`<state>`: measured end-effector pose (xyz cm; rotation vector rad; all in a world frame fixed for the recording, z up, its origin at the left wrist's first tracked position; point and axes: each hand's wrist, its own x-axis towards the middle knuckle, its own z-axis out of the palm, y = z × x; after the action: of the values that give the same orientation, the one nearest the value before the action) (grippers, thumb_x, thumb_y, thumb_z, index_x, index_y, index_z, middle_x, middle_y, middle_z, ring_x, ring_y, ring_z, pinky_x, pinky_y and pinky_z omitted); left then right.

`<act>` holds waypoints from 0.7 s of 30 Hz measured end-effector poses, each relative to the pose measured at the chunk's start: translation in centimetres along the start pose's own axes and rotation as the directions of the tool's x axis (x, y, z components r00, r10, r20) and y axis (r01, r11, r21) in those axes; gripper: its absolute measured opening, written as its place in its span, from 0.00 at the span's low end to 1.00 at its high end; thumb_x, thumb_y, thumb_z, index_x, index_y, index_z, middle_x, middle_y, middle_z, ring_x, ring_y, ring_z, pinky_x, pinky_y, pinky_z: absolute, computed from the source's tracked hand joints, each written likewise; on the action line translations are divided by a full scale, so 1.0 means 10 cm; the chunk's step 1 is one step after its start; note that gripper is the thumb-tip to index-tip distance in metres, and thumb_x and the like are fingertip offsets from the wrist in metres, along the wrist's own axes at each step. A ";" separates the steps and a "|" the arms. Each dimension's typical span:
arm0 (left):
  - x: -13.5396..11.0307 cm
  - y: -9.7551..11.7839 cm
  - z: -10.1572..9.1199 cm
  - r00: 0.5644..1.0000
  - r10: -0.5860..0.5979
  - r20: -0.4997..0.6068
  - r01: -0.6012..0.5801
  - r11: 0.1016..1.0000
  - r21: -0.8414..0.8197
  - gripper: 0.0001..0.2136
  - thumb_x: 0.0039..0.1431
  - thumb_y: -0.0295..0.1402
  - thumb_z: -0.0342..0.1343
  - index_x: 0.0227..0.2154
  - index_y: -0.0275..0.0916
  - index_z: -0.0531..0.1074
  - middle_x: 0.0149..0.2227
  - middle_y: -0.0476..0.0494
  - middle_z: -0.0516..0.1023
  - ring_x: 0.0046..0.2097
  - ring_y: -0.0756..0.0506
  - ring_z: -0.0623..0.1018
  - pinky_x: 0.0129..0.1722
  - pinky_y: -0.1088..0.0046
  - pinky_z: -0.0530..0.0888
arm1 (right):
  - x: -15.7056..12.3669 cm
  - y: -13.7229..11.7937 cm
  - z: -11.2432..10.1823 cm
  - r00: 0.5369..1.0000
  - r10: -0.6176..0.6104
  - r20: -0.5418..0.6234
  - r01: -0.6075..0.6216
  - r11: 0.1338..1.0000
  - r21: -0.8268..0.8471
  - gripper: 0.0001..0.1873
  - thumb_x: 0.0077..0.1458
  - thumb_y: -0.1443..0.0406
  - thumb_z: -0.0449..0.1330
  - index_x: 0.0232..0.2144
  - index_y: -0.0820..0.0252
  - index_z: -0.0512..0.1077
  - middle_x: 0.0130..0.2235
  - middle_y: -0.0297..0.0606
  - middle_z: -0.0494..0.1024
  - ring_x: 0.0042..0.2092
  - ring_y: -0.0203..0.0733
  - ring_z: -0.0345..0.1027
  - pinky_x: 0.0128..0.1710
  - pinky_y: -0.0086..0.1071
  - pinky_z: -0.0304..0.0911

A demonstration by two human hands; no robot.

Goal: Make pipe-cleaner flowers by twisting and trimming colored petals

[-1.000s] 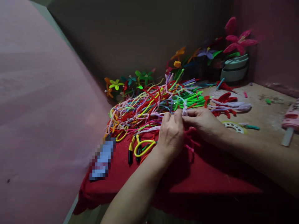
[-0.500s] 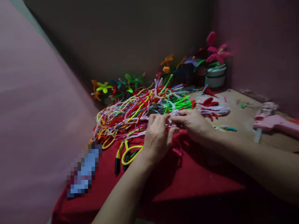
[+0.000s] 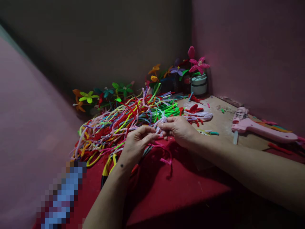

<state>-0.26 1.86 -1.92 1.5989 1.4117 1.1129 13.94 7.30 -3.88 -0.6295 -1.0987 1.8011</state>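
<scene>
The left hand had uncurled since a moment earlier, its fingers now seeming to pinch the edge of the lilac piece, which suggested finer work; the fingers of the right hand pinched the other side. Fuzzy and bunched, the piece was held just before the stem pile

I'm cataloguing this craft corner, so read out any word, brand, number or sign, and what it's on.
No text can be read.
Blue item at lower left: pixelated, so any print is lost.
Pink hot glue gun: any marking too blurred to read.
Pale lidded container: no lettering I can make out.
</scene>
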 end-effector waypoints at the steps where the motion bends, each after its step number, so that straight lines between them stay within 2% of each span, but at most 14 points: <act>1: -0.01 0.01 0.00 1.000 -0.022 0.021 0.022 1.000 -0.017 0.08 0.46 0.34 0.58 0.30 0.36 0.71 0.28 0.47 0.75 0.31 0.49 0.74 0.33 0.72 0.71 | 0.00 -0.01 0.00 1.000 -0.006 0.003 0.006 1.000 -0.011 0.04 0.40 0.69 0.60 0.22 0.68 0.69 0.20 0.35 0.71 0.18 0.29 0.61 0.17 0.24 0.59; 4: -0.03 0.02 0.00 0.999 0.007 -0.034 -0.005 0.998 0.055 0.07 0.46 0.35 0.57 0.26 0.36 0.71 0.24 0.50 0.72 0.26 0.52 0.71 0.27 0.76 0.69 | -0.03 -0.03 0.02 0.999 -0.047 0.003 0.047 0.994 -0.094 0.04 0.40 0.69 0.60 0.22 0.67 0.70 0.18 0.33 0.70 0.17 0.29 0.60 0.17 0.24 0.58; 6: -0.05 0.01 0.00 0.991 0.090 -0.096 -0.071 0.980 0.187 0.08 0.47 0.36 0.56 0.24 0.36 0.69 0.22 0.51 0.69 0.24 0.53 0.67 0.24 0.77 0.66 | -0.05 -0.04 0.04 0.996 -0.084 -0.002 0.083 0.983 -0.165 0.04 0.40 0.69 0.59 0.21 0.67 0.70 0.17 0.31 0.69 0.17 0.28 0.58 0.17 0.24 0.56; 9: -0.07 0.01 0.03 0.957 0.259 -0.127 -0.175 0.871 0.459 0.08 0.48 0.35 0.55 0.20 0.37 0.67 0.22 0.51 0.68 0.24 0.53 0.67 0.25 0.78 0.65 | -0.08 -0.02 0.05 0.994 -0.102 0.027 0.106 0.967 -0.232 0.04 0.41 0.69 0.58 0.20 0.67 0.70 0.15 0.29 0.66 0.18 0.28 0.57 0.19 0.25 0.55; 12: -0.08 0.01 0.09 0.922 0.353 -0.158 -0.181 0.754 0.631 0.07 0.49 0.32 0.53 0.19 0.38 0.65 0.22 0.51 0.69 0.24 0.53 0.68 0.27 0.78 0.65 | -0.09 0.01 0.05 0.992 -0.108 0.072 0.123 0.955 -0.268 0.05 0.41 0.68 0.58 0.18 0.67 0.70 0.17 0.30 0.66 0.19 0.27 0.56 0.21 0.25 0.53; 15: -0.10 0.01 0.14 0.903 0.371 -0.215 -0.139 0.727 0.673 0.04 0.48 0.32 0.53 0.28 0.39 0.67 0.23 0.52 0.71 0.23 0.53 0.70 0.26 0.78 0.66 | -0.09 0.03 0.04 0.987 -0.115 0.110 0.142 0.948 -0.284 0.06 0.42 0.68 0.59 0.18 0.67 0.70 0.18 0.30 0.67 0.21 0.28 0.56 0.22 0.25 0.53; 18: -0.14 0.02 0.17 0.887 0.382 -0.258 -0.102 0.709 0.698 0.15 0.48 0.32 0.53 0.42 0.40 0.64 0.27 0.51 0.74 0.25 0.51 0.73 0.26 0.77 0.67 | -0.08 0.03 0.04 0.980 -0.109 0.168 0.148 0.960 -0.237 0.04 0.42 0.69 0.58 0.20 0.67 0.70 0.19 0.30 0.67 0.22 0.28 0.57 0.24 0.25 0.54; 21: -0.16 0.03 0.16 0.892 0.390 -0.229 -0.106 0.674 0.731 0.19 0.50 0.33 0.52 0.47 0.41 0.61 0.31 0.48 0.76 0.28 0.49 0.75 0.28 0.76 0.68 | -0.07 0.00 0.03 0.973 -0.065 0.221 0.107 0.977 -0.183 0.03 0.41 0.70 0.58 0.21 0.67 0.70 0.19 0.30 0.67 0.21 0.28 0.58 0.25 0.25 0.55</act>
<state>1.33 0.29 -2.43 2.2680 2.0975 1.1369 13.98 6.56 -3.77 -0.4998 -1.4388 1.7292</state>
